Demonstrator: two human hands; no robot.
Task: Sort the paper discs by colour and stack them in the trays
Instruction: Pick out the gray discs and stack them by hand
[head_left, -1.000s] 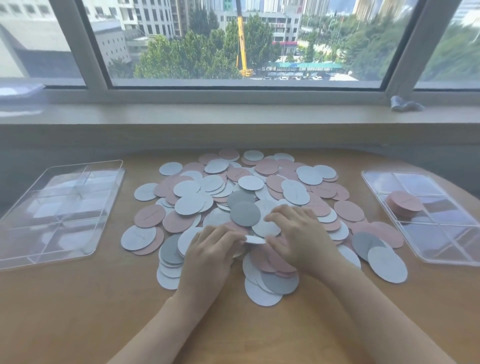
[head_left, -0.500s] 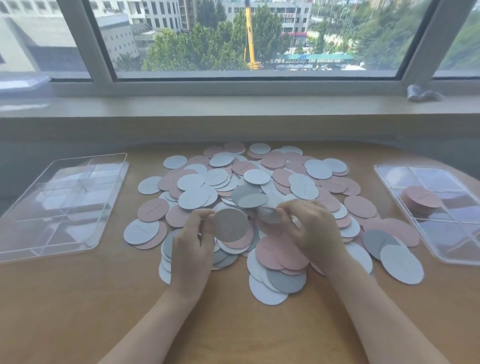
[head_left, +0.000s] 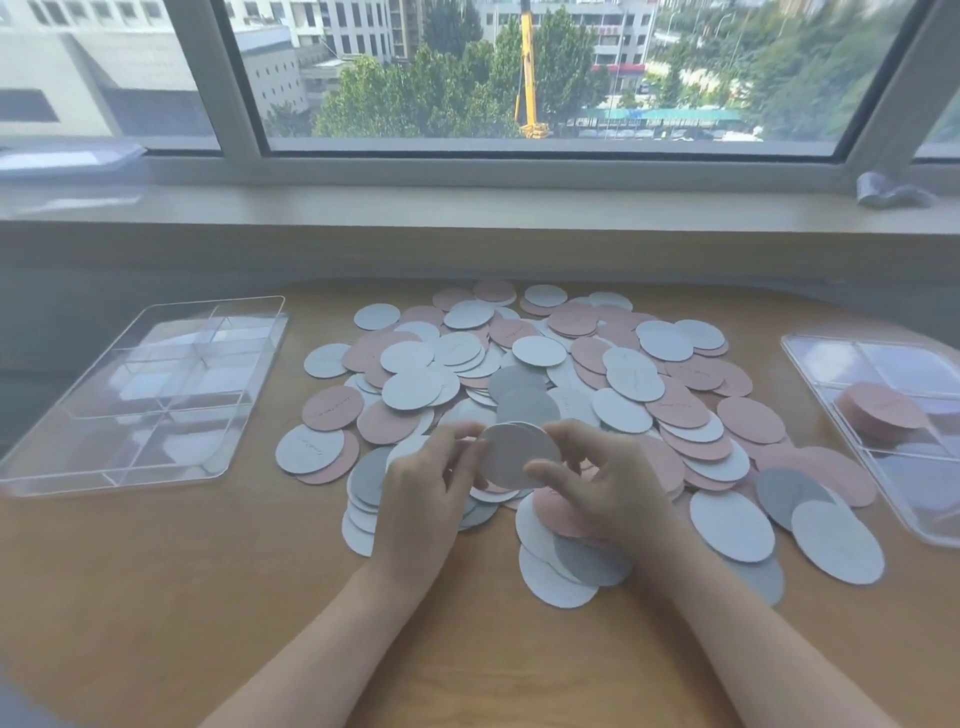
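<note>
Pale discs (head_left: 519, 454) pinched between left hand (head_left: 421, 499) and right hand (head_left: 618, 491), raised over the heap (head_left: 545, 395), likely for squaring edges; pink stack (head_left: 880, 410) already in right tray (head_left: 810, 374); left tray (head_left: 150, 395) unfilled.

Upper-floor room, likely an office or study, light wooden table (head_left: 156, 597) pushed against a pale window sill (head_left: 467, 208), beyond the sill grey-framed window (head_left: 239, 78) overlooking buildings, trees, yellow crane (head_left: 525, 67)
</note>
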